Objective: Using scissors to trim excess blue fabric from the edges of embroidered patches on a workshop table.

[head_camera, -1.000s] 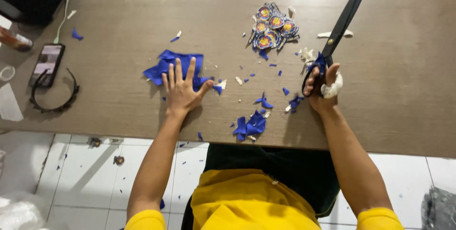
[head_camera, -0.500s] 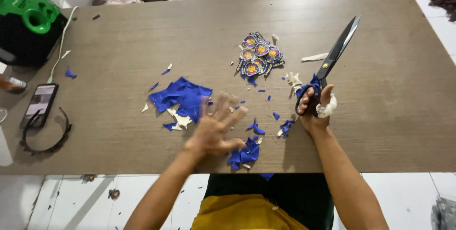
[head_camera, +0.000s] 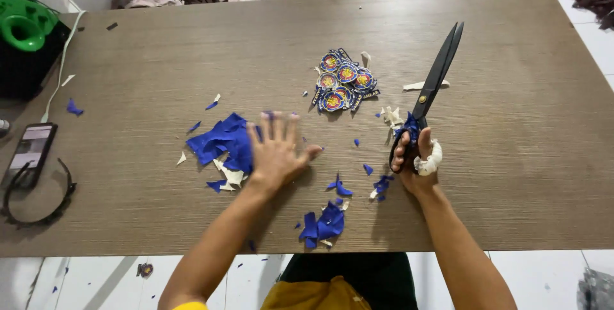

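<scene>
Scraps of blue fabric lay in a loose heap on the brown wooden table. The left hand lay flat and open on the heap's right edge, fingers spread, pressing it down. The scraps looked thin, soft and very light, so they would probably slide or blow away easily. A flat palm or a pinch at an edge seemed the best way to hold them.

The right hand was closed around the handles of big black scissors. The blades were shut and pointed away across the table. The scissors looked heavy and stiff, and sharp along the blades.

Round blue badges sat in a small pile between the two hands, farther back. More blue bits lay near the table's front edge.
</scene>
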